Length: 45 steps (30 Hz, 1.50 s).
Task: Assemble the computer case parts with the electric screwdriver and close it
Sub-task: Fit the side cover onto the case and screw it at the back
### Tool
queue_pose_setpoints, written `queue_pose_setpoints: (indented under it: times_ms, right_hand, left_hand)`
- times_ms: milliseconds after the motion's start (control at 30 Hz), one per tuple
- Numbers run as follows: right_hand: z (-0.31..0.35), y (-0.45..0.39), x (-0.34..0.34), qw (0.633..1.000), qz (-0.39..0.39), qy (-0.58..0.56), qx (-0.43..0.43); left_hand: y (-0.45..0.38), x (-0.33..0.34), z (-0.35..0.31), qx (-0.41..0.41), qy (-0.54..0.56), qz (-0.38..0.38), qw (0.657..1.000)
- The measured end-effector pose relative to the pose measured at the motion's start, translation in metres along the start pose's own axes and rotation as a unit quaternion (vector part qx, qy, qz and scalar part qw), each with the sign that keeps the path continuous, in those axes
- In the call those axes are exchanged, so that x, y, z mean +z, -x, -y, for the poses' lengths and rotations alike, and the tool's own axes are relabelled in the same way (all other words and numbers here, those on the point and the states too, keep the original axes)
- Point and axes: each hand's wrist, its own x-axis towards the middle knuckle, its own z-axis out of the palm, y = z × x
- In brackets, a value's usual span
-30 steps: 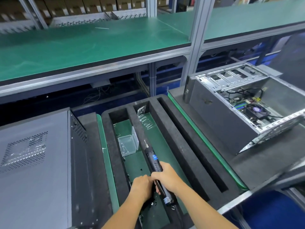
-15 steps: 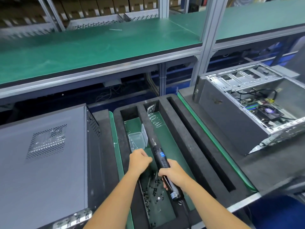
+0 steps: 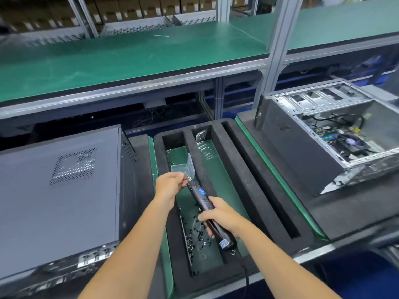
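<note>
My right hand (image 3: 220,216) grips the black electric screwdriver (image 3: 201,196) by its handle, holding it above the foam tray (image 3: 235,169). Its lit blue display faces up and its cord trails toward me. My left hand (image 3: 170,185) pinches at the screwdriver's bit end; whether a screw is between its fingers is too small to tell. Several loose black screws (image 3: 195,236) lie on the green floor of the tray's left slot. A closed grey computer case (image 3: 58,190) lies on the left. An open computer case (image 3: 328,139) with its motherboard and fan showing sits at the right.
A small clear plastic box (image 3: 183,168) with its lid up stands in the tray slot just beyond my left hand. Clear plastic packaging (image 3: 204,145) lies in the middle slot. A green-topped shelf (image 3: 133,59) runs across the back, with an aluminium post (image 3: 278,46) at right.
My left hand rose from the screws in the slot up to the screwdriver's tip. My right hand lifted the screwdriver a little, and my view shifted left.
</note>
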Motion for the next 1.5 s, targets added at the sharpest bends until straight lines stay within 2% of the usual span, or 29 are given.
queue_pose_setpoints:
  times_ms: [67,100,167,200,300,367,467,633,767,933,1000,1067,1100,1200,1300,1367,1433,1500]
  right_hand:
    - [-0.003,0.0,-0.002,1.0,-0.025,0.003,0.001]
    - [-0.004,-0.001,-0.003,0.999,-0.042,0.004,0.002]
    - [-0.007,-0.005,-0.004,0.997,-0.073,0.01,0.005]
    - [-0.009,-0.007,-0.004,0.996,-0.086,0.016,0.007]
    - [-0.016,-0.013,-0.002,0.993,-0.114,0.039,0.014]
    - [-0.022,-0.017,-0.001,0.99,-0.129,0.06,0.014]
    - [-0.027,-0.02,-0.001,0.989,-0.139,0.054,0.012]
    - [-0.027,-0.022,-0.002,0.989,-0.145,0.008,0.014]
    - [-0.026,-0.022,-0.002,0.99,-0.141,-0.005,0.015]
    - [-0.025,-0.021,-0.003,0.99,-0.138,-0.01,0.01]
    - [-0.025,-0.021,-0.004,0.99,-0.138,-0.009,0.012]
    - [-0.024,-0.021,-0.005,0.991,-0.133,-0.01,0.014]
    - [-0.024,-0.021,-0.005,0.991,-0.132,-0.01,0.017]
    - [-0.021,-0.02,-0.004,0.991,-0.131,-0.009,0.026]
    - [-0.015,-0.016,-0.004,0.993,-0.114,-0.007,0.03]
    - [-0.007,-0.013,-0.001,0.995,-0.096,-0.005,0.027]
    - [0.003,-0.01,0.002,0.997,-0.076,-0.001,0.013]
    - [0.014,-0.007,0.006,0.999,-0.053,-0.005,-0.006]
  left_hand:
    - [0.001,0.001,0.009,0.032,-0.136,-0.002,0.99]
    - [0.003,0.002,0.015,0.068,-0.264,0.011,0.962]
    - [0.011,0.006,0.032,0.117,-0.497,0.082,0.856]
    - [0.017,0.009,0.041,0.124,-0.567,0.118,0.805]
    - [0.029,0.016,0.069,0.136,-0.685,0.161,0.697]
    - [0.03,0.018,0.082,0.157,-0.728,0.16,0.648]
    - [0.03,0.016,0.091,0.19,-0.752,0.174,0.607]
    - [0.037,0.014,0.103,0.202,-0.782,0.251,0.534]
    - [0.042,0.022,0.108,0.185,-0.776,0.282,0.532]
    - [0.044,0.03,0.121,0.177,-0.785,0.298,0.514]
    - [0.044,0.03,0.121,0.175,-0.78,0.297,0.522]
    - [0.044,0.029,0.118,0.166,-0.762,0.29,0.555]
    - [0.043,0.029,0.115,0.156,-0.739,0.278,0.593]
    - [0.035,0.026,0.098,0.1,-0.624,0.209,0.746]
    - [0.018,0.021,0.072,0.061,-0.508,0.131,0.849]
    - [0.009,0.016,0.049,0.033,-0.371,0.078,0.925]
    - [0.002,0.01,0.024,0.019,-0.204,0.028,0.978]
    - [0.0,0.006,-0.001,0.019,-0.075,0.004,0.997]
